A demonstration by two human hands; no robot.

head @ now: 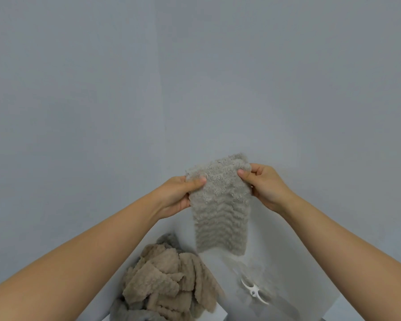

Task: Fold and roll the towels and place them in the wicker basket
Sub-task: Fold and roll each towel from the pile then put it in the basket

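The left hand (180, 194) and the right hand (267, 186) each pinch an upper corner of a pale grey, fluffy towel with a wavy ribbed pile (220, 212). On each hand the thumb lies across the near face of the cloth and the fingers are curled behind it. The hands are level with each other and apart by the width of the folded strip. Both forearms are bare and reach up and forward from the lower corners of the view.

The towel hangs straight down from the two hands as a narrow strip. Its top edge is bunched in layers between the thumbs. Its side edges run nearly parallel, and its lower edge is just above, or just touching, the white tabletop (299, 274); which of these cannot be told.

Above and to both sides of the hands there is only a plain grey backdrop (195, 77), which leaves wide open room.

Below the left forearm, near the towel's lower left corner, a loose heap of beige fluffy towels (169, 281) lies on the tabletop. Darker grey cloth (123, 311) shows at its near edge.

To the right of the heap and under the hanging towel, a small white three-armed piece (252, 289) lies on the tabletop. It is blurred.
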